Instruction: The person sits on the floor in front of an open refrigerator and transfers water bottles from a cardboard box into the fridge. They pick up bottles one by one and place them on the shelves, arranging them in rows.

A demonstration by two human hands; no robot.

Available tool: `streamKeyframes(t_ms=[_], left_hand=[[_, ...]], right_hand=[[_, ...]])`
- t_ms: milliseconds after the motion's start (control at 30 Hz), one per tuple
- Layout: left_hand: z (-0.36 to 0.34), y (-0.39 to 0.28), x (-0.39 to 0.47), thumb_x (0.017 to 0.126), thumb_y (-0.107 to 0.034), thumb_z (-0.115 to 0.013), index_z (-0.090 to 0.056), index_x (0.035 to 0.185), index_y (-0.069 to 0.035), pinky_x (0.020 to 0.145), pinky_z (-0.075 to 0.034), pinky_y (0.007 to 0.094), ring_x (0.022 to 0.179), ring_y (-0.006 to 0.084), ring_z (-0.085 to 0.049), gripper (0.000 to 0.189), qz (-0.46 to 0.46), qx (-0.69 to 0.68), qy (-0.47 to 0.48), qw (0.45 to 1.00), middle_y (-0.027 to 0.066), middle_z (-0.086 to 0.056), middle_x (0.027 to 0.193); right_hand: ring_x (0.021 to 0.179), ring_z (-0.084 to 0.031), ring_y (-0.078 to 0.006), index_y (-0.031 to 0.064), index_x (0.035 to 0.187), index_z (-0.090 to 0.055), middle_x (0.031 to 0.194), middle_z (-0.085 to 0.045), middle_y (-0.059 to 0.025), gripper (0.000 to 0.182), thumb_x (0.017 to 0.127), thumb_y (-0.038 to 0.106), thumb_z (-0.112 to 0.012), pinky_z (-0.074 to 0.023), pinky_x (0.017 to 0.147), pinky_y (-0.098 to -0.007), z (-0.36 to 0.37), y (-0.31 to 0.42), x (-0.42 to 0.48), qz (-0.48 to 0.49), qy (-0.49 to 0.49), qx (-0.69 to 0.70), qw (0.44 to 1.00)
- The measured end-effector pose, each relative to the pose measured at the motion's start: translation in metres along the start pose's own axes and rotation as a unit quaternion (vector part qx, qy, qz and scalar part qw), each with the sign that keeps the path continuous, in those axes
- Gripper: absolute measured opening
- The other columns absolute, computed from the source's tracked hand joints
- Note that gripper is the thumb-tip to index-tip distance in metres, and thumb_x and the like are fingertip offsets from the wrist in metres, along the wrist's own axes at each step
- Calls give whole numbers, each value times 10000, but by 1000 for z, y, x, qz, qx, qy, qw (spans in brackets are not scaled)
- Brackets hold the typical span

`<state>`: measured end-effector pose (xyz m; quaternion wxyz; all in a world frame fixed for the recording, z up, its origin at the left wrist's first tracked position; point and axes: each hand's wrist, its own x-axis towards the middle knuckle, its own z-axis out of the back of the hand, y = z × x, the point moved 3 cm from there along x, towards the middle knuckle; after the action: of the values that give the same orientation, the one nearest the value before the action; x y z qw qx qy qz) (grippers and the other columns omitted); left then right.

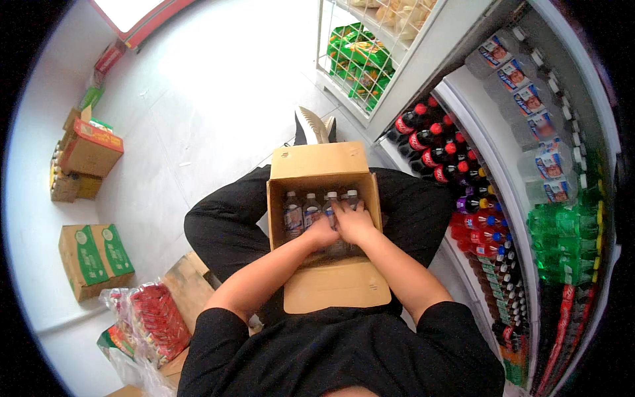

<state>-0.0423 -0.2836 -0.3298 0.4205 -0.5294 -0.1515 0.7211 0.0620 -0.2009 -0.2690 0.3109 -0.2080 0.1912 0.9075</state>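
An open cardboard box [322, 288] rests between my crossed legs, its end flaps folded out. Inside it stand several clear plastic bottles [293, 218] with white caps and blue labels. Into the box reaches my left hand [323, 231], fingers bent down at the bottles near the middle; its fingertips are hidden, so a hold cannot be told. Beside it, my right hand [353, 223] lies over the bottles on the right, fingers spread around their necks and upper parts. Whether it grips one of them cannot be told.
On the right, a drinks cooler holds cola bottles [431, 156], green bottles [560, 243] and clear bottles [550, 166] on shelves. A white wire rack [367, 111] with green packets stands ahead. Cartons [94, 260] and a plastic-wrapped red pack [158, 317] lie at the left.
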Motion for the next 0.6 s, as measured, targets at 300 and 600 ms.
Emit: streamKeyframes(t_ms=[300,600], left_hand=[[45,-38,-48,920,-357,-676,-600,1289,1,961,-521,495,1086,462,-654,520,-116,92,-22,989,318,-678,1140],[35,-32,-46,945,-338,-627,-484,1411,-48,859,-539,546,1008,477,-668,567,-116,220,69,966,311,-681,1117]], right_hand=[[1109,-647,-393,14,1129,-671,1186,-671,-214,294,852,107,-697,-513,995,-453,216,-31,-119,52,-337,247,907],[1383,-413,-502,255,1466,-519,1540,-450,-186,579,922,403,-653,-389,1088,-638,348,-202,-259,-466,-564,-179,658]])
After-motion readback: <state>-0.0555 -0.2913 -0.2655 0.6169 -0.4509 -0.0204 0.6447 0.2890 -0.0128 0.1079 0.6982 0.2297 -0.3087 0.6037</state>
